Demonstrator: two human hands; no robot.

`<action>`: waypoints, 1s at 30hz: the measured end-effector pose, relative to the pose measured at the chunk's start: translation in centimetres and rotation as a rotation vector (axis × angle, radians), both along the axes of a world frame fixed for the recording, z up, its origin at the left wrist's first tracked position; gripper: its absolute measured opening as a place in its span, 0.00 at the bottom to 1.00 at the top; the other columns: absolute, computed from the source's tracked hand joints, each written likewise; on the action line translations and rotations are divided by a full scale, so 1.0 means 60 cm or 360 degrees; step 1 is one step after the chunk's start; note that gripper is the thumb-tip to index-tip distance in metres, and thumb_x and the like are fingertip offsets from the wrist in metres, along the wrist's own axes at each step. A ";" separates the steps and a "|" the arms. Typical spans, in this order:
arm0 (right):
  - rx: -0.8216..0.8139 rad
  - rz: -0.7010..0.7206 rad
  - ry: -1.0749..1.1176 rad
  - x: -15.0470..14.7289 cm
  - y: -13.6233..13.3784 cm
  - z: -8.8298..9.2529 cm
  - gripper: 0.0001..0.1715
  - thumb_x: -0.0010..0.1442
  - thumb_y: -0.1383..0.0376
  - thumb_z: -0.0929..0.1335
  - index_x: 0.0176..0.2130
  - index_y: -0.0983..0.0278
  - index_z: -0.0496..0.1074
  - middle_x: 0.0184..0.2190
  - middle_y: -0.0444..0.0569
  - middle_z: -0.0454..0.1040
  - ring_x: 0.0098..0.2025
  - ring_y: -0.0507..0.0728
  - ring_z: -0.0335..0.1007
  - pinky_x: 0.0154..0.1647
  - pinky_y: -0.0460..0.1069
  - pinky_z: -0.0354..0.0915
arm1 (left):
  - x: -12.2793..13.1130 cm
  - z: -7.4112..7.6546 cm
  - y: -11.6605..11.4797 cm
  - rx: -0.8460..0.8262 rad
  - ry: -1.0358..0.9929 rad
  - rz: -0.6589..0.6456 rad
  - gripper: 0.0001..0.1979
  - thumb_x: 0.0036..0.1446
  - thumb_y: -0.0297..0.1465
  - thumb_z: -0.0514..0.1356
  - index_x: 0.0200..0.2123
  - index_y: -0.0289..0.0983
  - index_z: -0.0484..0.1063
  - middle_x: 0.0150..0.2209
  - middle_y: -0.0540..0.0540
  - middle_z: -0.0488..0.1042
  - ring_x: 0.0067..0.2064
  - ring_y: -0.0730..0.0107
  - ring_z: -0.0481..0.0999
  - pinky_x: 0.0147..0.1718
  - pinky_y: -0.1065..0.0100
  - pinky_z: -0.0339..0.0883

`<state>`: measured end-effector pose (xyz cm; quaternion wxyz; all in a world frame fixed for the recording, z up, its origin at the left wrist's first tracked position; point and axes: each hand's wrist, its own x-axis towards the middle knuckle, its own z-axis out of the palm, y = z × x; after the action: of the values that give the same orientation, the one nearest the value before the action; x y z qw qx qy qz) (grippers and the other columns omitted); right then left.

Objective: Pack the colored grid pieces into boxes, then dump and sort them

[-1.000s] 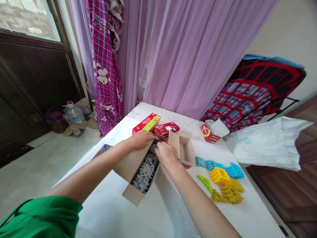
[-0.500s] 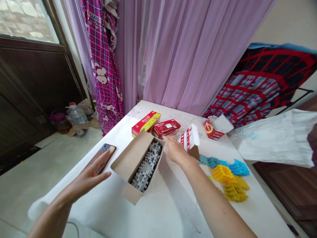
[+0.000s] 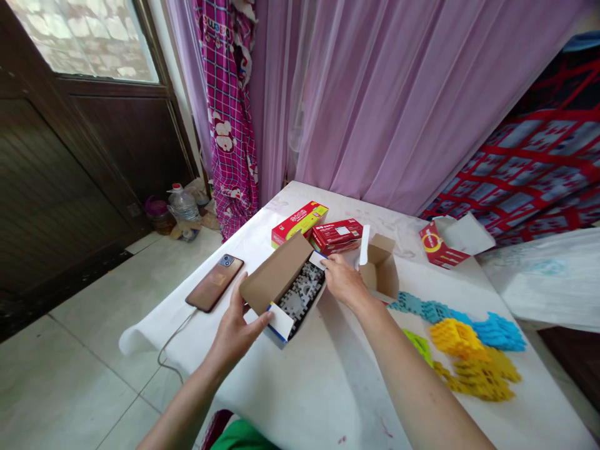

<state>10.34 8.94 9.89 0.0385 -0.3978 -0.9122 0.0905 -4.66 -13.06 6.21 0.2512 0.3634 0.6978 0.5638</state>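
A long cardboard box (image 3: 277,270) lies on the table with its lid raised, packed with grey notched plastic building pieces (image 3: 300,295). My left hand (image 3: 237,327) grips its near end, the thumb pressing a small white flap inward and the fingers round the lid's side. At the far right corner, my right hand (image 3: 344,277) has its fingertips on the other white flap (image 3: 319,259), folded over the pieces. Part of that hand's grip is hidden behind the box wall.
A phone (image 3: 215,281) with a cable lies on the left. Behind stand red boxes (image 3: 337,235); an opened box (image 3: 382,269) and another red box (image 3: 443,244) are rightward. Blue (image 3: 499,331), yellow (image 3: 454,339) and green (image 3: 417,345) pieces lie at the right.
My left hand has moved from over the phone to the box's near end. Both end flaps are now folded inward. The opened box on the right has turned or shifted; the view has swung left.
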 end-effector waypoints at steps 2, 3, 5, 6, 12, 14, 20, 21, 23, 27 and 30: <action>-0.0007 -0.0021 0.0027 -0.001 0.003 -0.002 0.22 0.64 0.68 0.58 0.51 0.60 0.74 0.55 0.54 0.68 0.49 0.60 0.71 0.47 0.51 0.64 | 0.014 -0.011 0.006 0.0021 0.0027 0.0134 0.48 0.55 0.37 0.63 0.69 0.44 0.35 0.62 0.39 0.64 0.55 0.60 0.73 0.55 0.55 0.67; -0.0013 -0.0027 0.0050 -0.002 0.006 -0.004 0.22 0.64 0.68 0.59 0.51 0.60 0.74 0.54 0.54 0.68 0.49 0.59 0.71 0.48 0.51 0.64 | 0.019 -0.014 0.009 0.0032 0.0059 0.0174 0.48 0.56 0.35 0.62 0.69 0.45 0.32 0.62 0.40 0.65 0.54 0.61 0.74 0.53 0.57 0.68; -0.0032 -0.0047 0.0119 -0.003 0.014 -0.010 0.21 0.63 0.68 0.59 0.49 0.60 0.76 0.53 0.53 0.70 0.50 0.59 0.71 0.49 0.50 0.63 | 0.029 -0.018 0.013 0.0058 0.0179 0.0248 0.47 0.57 0.32 0.60 0.69 0.45 0.29 0.63 0.39 0.63 0.55 0.63 0.74 0.51 0.59 0.70; -0.0045 -0.0061 0.0164 -0.003 0.019 -0.013 0.20 0.63 0.68 0.60 0.48 0.61 0.76 0.53 0.53 0.70 0.50 0.59 0.70 0.50 0.49 0.63 | 0.032 -0.019 0.015 0.0066 0.0272 0.0288 0.47 0.57 0.31 0.59 0.69 0.45 0.29 0.64 0.39 0.61 0.56 0.62 0.73 0.51 0.60 0.70; -0.0469 -0.0090 0.0614 -0.007 0.055 -0.024 0.16 0.59 0.70 0.61 0.36 0.64 0.78 0.45 0.54 0.76 0.51 0.59 0.68 0.52 0.49 0.61 | 0.024 -0.013 0.013 0.0267 0.1022 0.0027 0.29 0.58 0.23 0.54 0.62 0.46 0.61 0.55 0.46 0.74 0.56 0.65 0.73 0.54 0.62 0.68; -0.0719 -0.0169 0.0759 -0.002 0.061 -0.023 0.16 0.60 0.65 0.62 0.33 0.64 0.78 0.40 0.53 0.78 0.45 0.58 0.71 0.46 0.50 0.64 | 0.011 0.001 0.007 0.0287 0.1178 -0.0305 0.25 0.59 0.21 0.51 0.56 0.47 0.69 0.52 0.48 0.76 0.55 0.67 0.74 0.54 0.63 0.69; -0.1628 -0.0476 0.1264 0.024 0.059 -0.012 0.27 0.64 0.52 0.56 0.43 0.62 0.76 0.45 0.50 0.77 0.36 0.53 0.71 0.31 0.45 0.62 | -0.028 0.070 -0.021 -0.0137 0.1187 -0.0987 0.30 0.58 0.35 0.60 0.64 0.46 0.60 0.64 0.42 0.63 0.62 0.58 0.66 0.59 0.59 0.63; -0.1653 -0.0468 0.1269 0.027 0.058 -0.009 0.29 0.64 0.50 0.55 0.43 0.62 0.76 0.45 0.51 0.77 0.36 0.53 0.71 0.31 0.45 0.62 | -0.030 0.077 -0.023 -0.0184 0.1155 -0.1036 0.33 0.56 0.39 0.62 0.64 0.45 0.59 0.65 0.41 0.62 0.63 0.55 0.65 0.59 0.57 0.63; -0.1595 -0.0422 0.1237 0.027 0.056 -0.005 0.32 0.64 0.46 0.55 0.42 0.62 0.77 0.44 0.51 0.77 0.35 0.53 0.71 0.31 0.46 0.62 | -0.025 0.083 -0.023 -0.0220 0.1085 -0.1020 0.34 0.54 0.45 0.63 0.63 0.44 0.61 0.65 0.40 0.61 0.62 0.52 0.65 0.59 0.55 0.63; -0.1248 -0.0327 0.1090 0.015 0.056 -0.007 0.24 0.58 0.47 0.65 0.39 0.63 0.76 0.39 0.49 0.78 0.36 0.54 0.72 0.34 0.47 0.63 | 0.009 0.071 -0.011 -0.0232 0.1080 -0.0698 0.26 0.56 0.48 0.60 0.54 0.42 0.68 0.62 0.38 0.65 0.60 0.52 0.69 0.55 0.55 0.67; -0.1006 -0.0245 0.1018 0.004 0.063 -0.018 0.21 0.58 0.51 0.66 0.35 0.66 0.76 0.34 0.48 0.78 0.36 0.55 0.71 0.35 0.47 0.64 | 0.032 0.057 -0.003 -0.0248 0.1187 -0.0525 0.20 0.58 0.43 0.59 0.51 0.41 0.68 0.60 0.38 0.68 0.58 0.54 0.71 0.53 0.55 0.69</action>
<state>10.57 12.73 8.84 0.2015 -0.4087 -0.7499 0.4797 -2.76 -13.25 9.65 0.0948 0.6297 0.7139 0.2912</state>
